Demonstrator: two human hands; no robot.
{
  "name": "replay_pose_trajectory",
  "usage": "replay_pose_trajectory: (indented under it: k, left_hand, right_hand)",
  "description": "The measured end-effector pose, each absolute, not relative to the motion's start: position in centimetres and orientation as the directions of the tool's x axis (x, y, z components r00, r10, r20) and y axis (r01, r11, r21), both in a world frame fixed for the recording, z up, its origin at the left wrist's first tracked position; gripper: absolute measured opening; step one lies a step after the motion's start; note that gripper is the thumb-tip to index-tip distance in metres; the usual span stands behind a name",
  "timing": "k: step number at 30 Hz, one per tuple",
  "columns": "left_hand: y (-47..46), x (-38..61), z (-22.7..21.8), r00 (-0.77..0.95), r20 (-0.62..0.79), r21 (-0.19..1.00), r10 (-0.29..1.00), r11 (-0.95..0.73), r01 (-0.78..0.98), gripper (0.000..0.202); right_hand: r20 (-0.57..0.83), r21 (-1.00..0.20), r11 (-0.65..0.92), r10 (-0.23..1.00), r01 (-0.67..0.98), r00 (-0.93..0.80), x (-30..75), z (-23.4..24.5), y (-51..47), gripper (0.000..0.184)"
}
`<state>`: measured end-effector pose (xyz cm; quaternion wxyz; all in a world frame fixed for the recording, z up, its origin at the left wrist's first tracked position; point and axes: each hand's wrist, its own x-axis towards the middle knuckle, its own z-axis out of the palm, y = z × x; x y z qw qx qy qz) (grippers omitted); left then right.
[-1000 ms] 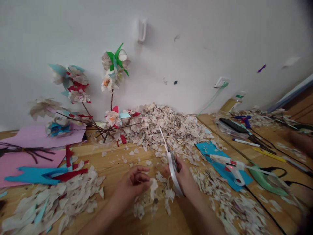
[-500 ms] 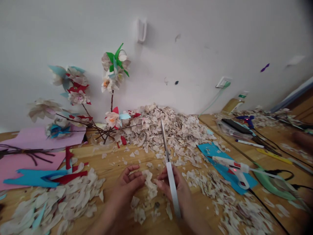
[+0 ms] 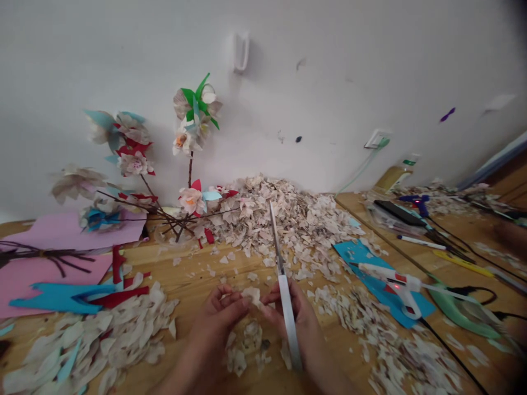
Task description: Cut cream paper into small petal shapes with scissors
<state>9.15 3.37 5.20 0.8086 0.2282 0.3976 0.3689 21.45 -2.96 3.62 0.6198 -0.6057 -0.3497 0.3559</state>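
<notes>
My left hand [image 3: 220, 318] pinches a pale, crinkled petal [image 3: 252, 295] between thumb and fingers above the table. My right hand [image 3: 302, 315] holds scissors [image 3: 284, 285], seen edge-on, with a light grey handle and the blades pointing away from me. Its thumb and fingertips also meet the petal's right side. Beneath both hands lie a few loose pale petals [image 3: 236, 361] and a small dark scrap. To the left of my left hand spreads a heap of larger petals [image 3: 135, 329].
Petal flowers on twigs [image 3: 154, 203] lean by the wall at left. A large petal pile [image 3: 284, 214] stands behind the scissors. At right, a white glue gun [image 3: 399, 282] with a red light rests on blue paper [image 3: 362, 255]. Another person's hand [image 3: 510, 236] shows at the right edge.
The petal has been lifted and turned between my fingertips, and my hands have drawn slightly closer together. Another pale piece now shows on the table below. The scissors stay in my right hand.
</notes>
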Motion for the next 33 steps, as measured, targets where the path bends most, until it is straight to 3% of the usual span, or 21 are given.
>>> replay_pose_trajectory:
  k: [9, 15, 19, 27, 33]
  left_hand:
    - [4.3, 8.6, 5.4, 0.306, -0.484, 0.738, 0.82, 0.571, -0.361, 0.04]
    - [4.2, 8.4, 6.1, 0.388, -0.27, 0.92, 0.881, 0.355, -0.167, 0.041]
    - [4.2, 8.4, 5.7, 0.393, -0.179, 0.975, 0.902, 0.218, -0.055, 0.043]
    - [4.4, 8.5, 5.5, 0.405, -0.265, 0.898, 0.875, 0.377, -0.225, 0.043]
    - [4.8, 8.4, 5.5, 0.368, -0.38, 0.759, 0.849, 0.513, -0.401, 0.045]
  right_hand:
    - [-0.006, -0.999, 0.024, 0.847, -0.049, 0.531, 22.3, 2.7, -2.9, 0.027]
    - [-0.068, -0.997, -0.035, 0.844, -0.071, 0.532, 21.9, 4.0, -2.8, 0.026]
    - [-0.072, -0.997, -0.044, 0.859, -0.069, 0.506, 21.8, 3.7, -2.7, 0.027]
    - [0.009, -0.999, 0.034, 0.868, -0.041, 0.496, 22.2, 2.7, -3.1, 0.025]
    - [0.008, -0.997, 0.045, 0.849, -0.058, 0.528, 21.9, 2.1, -2.7, 0.024]
